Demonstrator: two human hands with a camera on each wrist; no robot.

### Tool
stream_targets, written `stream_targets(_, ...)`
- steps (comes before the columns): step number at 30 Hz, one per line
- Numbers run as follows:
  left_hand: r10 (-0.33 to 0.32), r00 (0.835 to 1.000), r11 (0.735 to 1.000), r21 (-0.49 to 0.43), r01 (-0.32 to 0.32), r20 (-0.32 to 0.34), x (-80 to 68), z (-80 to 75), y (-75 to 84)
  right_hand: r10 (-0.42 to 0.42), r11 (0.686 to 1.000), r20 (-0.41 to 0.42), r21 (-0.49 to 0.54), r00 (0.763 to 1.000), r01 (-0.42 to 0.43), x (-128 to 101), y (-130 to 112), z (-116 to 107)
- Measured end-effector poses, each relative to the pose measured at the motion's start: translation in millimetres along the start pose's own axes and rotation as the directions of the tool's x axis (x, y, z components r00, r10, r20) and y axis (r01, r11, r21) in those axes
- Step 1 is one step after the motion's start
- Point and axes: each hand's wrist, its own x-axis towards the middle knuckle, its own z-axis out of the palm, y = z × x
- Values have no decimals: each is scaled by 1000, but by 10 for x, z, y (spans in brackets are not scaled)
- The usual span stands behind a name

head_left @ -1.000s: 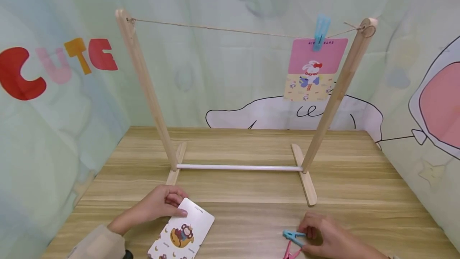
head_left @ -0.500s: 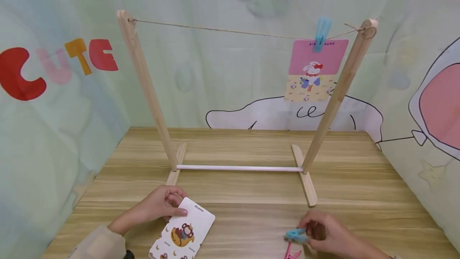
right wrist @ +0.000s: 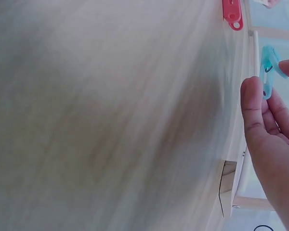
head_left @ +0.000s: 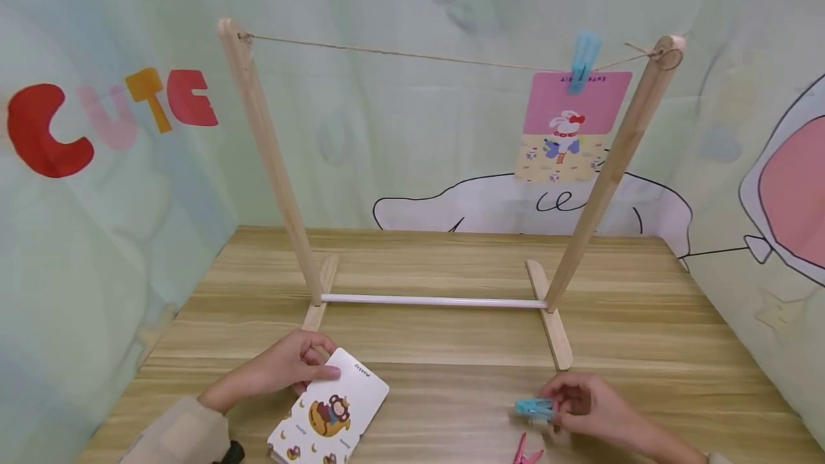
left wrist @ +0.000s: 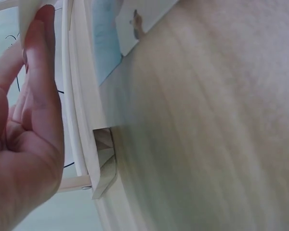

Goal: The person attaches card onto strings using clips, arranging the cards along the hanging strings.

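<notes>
Two hands work above one table (head_left: pixel 438 349). The left hand (head_left: pixel 286 367) pinches a white monkey card (head_left: pixel 335 410) at its upper left edge; whether more cards lie beneath it, I cannot tell. The right hand (head_left: pixel 596 407) pinches one blue clip (head_left: pixel 533 408), with one pink clip (head_left: pixel 527 452) near it on the table. Behind, two wooden posts carry one string (head_left: pixel 399 54), from which one pink-and-yellow rabbit card (head_left: pixel 570 109) hangs by a second blue clip (head_left: pixel 586 56), beside the right-hand post (head_left: pixel 612 163).
</notes>
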Motion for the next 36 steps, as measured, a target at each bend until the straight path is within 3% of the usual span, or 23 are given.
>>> stream_targets(8, 25, 1000, 999, 23, -25, 14, 58, -47, 124, 0, 999, -34, -43, 999, -1, 60, -89, -99)
stream_targets(19, 88, 995, 996, 18, -88, -45, 126, -124, 308, -57, 995, -50, -89, 997, 52, 260, -280, -182)
stream_targets(25, 89, 993, 996, 35, -87, -71, 186, -142, 417, -76, 989, -44, -127, 996, 70, 349, -396, -271)
stream_targets(32, 118, 990, 993, 12, -117, -79, 263, -152, 518, -162, 971, 8, -178, 987, 161, 500, -556, -392)
stream_targets(36, 128, 988, 992, -4, -129, -88, 310, -169, 563, -138, 962, 8, -236, 990, 136, 571, -675, -465)
